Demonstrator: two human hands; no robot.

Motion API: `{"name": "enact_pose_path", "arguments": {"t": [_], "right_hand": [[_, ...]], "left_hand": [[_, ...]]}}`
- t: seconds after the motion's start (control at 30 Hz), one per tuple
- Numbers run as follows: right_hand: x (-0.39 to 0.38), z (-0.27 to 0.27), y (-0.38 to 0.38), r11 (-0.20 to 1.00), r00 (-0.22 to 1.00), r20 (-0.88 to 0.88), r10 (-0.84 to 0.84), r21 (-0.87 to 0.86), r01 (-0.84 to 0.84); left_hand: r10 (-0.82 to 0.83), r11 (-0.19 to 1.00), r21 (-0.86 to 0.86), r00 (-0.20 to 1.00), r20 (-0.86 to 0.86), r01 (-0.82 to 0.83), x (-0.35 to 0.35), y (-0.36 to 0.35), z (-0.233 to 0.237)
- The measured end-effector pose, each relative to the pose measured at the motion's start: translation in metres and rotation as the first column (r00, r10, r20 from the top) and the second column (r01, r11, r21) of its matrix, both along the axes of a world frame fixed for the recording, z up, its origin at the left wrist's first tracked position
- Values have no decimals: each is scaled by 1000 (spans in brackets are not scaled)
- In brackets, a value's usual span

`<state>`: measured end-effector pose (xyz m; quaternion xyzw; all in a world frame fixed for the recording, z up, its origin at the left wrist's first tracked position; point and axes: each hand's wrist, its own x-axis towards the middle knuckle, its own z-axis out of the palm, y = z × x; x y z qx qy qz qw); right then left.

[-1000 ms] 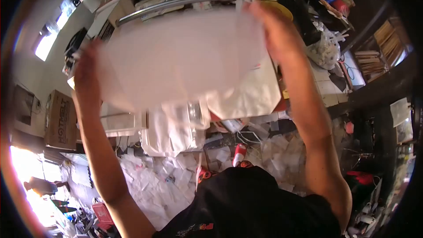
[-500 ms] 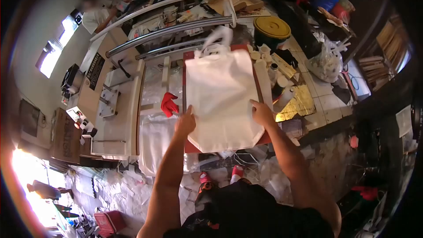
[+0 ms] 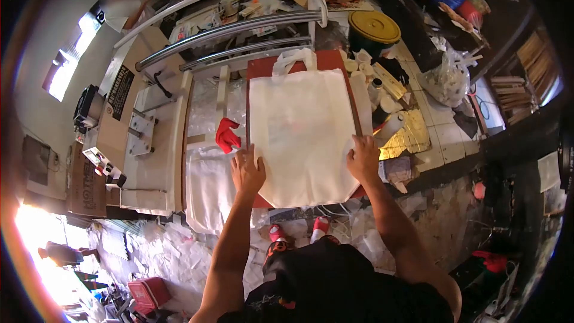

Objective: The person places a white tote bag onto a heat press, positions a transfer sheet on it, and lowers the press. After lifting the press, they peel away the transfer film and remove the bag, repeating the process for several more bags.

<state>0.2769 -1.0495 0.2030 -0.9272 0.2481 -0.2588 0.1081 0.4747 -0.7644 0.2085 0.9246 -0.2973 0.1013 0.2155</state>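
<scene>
A white tote bag point(image 3: 302, 137) lies flat over a red heat-press board point(image 3: 260, 67), its handle loop point(image 3: 294, 60) resting on the board's far end. My left hand point(image 3: 247, 171) is on the bag's left edge, fingers spread and pointing forward. At the right edge my right hand point(image 3: 363, 159) rests with its fingers apart, touching the fabric and the board's side. Just beyond my left hand lies a red glove or cloth point(image 3: 227, 135). The bag's lower corners are folded in at an angle.
A press machine point(image 3: 152, 131) stands on the left, with metal rails point(image 3: 239, 30) crossing behind. Bottles point(image 3: 375, 93), a bucket with a yellow lid point(image 3: 374, 27) and gold foil point(image 3: 409, 134) are on the right. Another person point(image 3: 122, 9) is at the far left. Plastic scraps litter the floor.
The bag has come down flat on the board, and its raised handle now lies flat. My hands have opened from a hold on its sides and rest on the edges.
</scene>
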Motion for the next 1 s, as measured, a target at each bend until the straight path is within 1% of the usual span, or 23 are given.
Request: {"name": "enact_pose_path", "arguments": {"t": [0.03,0.07,0.13,0.17,0.2,0.23,0.27,0.3,0.37,0.43,0.5,0.53,0.6,0.63,0.7,0.77,0.8,0.83,0.87,0.9,0.93,0.97,1.0], "right_hand": [[4,12,4,999,1000,28,-14,-33,15],[14,22,10,999,1000,25,-12,-30,12],[45,36,15,974,980,-19,197,-108,-198],[52,25,15,973,979,-11,205,-110,-205],[61,5,18,971,969,-124,213,-80,-223],[69,-11,22,969,946,-233,226,-50,-243],[69,-22,22,970,939,-263,221,-37,-238],[69,-25,24,973,936,-276,217,-14,-230],[79,-17,23,969,931,-280,234,-5,-245],[77,-13,27,981,926,-326,192,26,-194],[75,-11,29,980,918,-344,195,29,-198],[76,-9,28,981,921,-340,189,16,-195],[77,-9,30,981,925,-331,187,12,-194],[77,-9,29,982,926,-329,184,18,-189],[76,-10,28,985,929,-329,172,28,-173],[75,-12,26,979,937,-283,205,46,-200],[72,-14,26,983,935,-301,184,59,-175],[74,-16,25,980,940,-276,200,47,-195],[73,-17,24,977,945,-249,212,30,-211],[68,-23,26,983,946,-267,185,35,-182],[69,-27,26,980,951,-238,197,17,-198],[73,-26,21,976,956,-201,213,-10,-219],[75,-24,18,978,959,-200,201,-20,-210]], "left_hand": [[-25,999,-32,981,192,32,0,-1,4],[-23,999,-30,982,189,29,2,-7,1],[-227,961,-139,970,84,237,12,-36,1],[-319,941,-114,948,13,318,17,-52,4],[-396,913,-58,912,103,403,25,-69,-9],[-434,900,12,896,96,435,35,-85,-19],[-444,888,121,896,-34,444,48,-102,-24],[-428,884,180,902,-64,432,61,-119,-27],[-374,905,197,926,-52,376,100,-155,-27],[-338,913,211,937,-86,349,127,-189,-35],[-230,956,192,973,12,224,139,-209,-44],[-222,956,196,975,-5,219,129,-206,-49],[-300,931,227,954,22,287,101,-191,-45],[-352,915,208,936,-3,345,76,-169,-30],[-423,893,146,905,-48,425,24,-114,-27],[-468,846,196,867,-171,496,-27,-58,-17],[-486,830,200,852,-195,520,-48,-29,-17],[-507,813,201,834,-219,547,-63,-2,-16],[-515,815,168,826,-230,555,-70,19,-25],[-509,841,74,829,-230,536,-74,37,-16],[-473,872,8,847,-243,489,-73,50,-14],[-484,871,-25,849,-214,490,-66,62,-12],[-522,853,-47,845,-117,520,-49,75,-36]]}}
